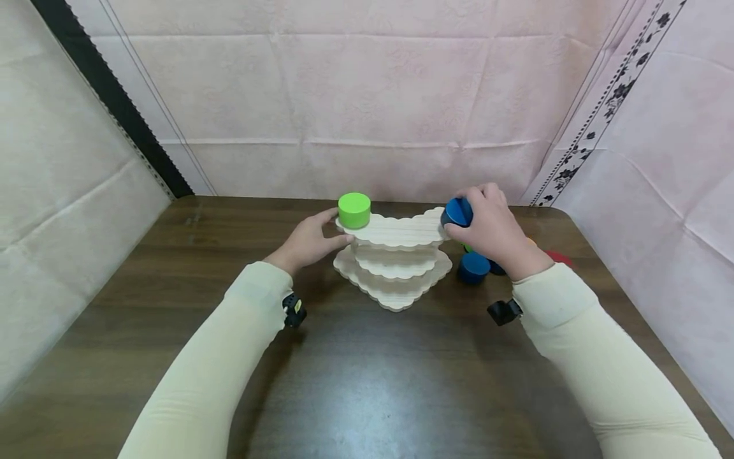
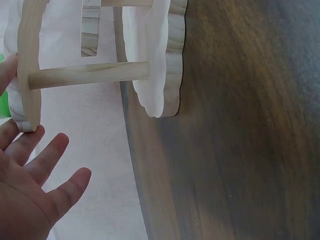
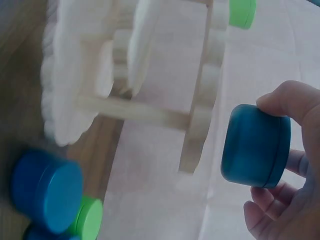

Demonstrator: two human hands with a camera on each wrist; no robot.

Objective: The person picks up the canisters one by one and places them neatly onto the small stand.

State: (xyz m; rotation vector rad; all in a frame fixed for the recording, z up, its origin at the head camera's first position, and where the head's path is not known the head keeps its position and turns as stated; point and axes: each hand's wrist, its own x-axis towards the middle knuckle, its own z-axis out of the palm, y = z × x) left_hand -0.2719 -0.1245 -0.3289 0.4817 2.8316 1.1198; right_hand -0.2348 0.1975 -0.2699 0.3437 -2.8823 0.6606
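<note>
Stand (image 1: 394,262) could tip if right hand (image 1: 490,226), gripping blue tub (image 3: 254,147), bumps its right end, 'cause left hand (image 1: 308,244)'s only touching it.

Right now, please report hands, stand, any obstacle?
Left hand holding wooden stand. Right hand gripping blue tub, apart from stand. Green tub on top tier's left end; no obstruction seen.

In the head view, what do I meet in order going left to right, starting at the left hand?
Left hand → bright green cylindrical container on the pale wooden scalloped stand → held blue cylindrical container → right hand → partly hidden red object.
</note>
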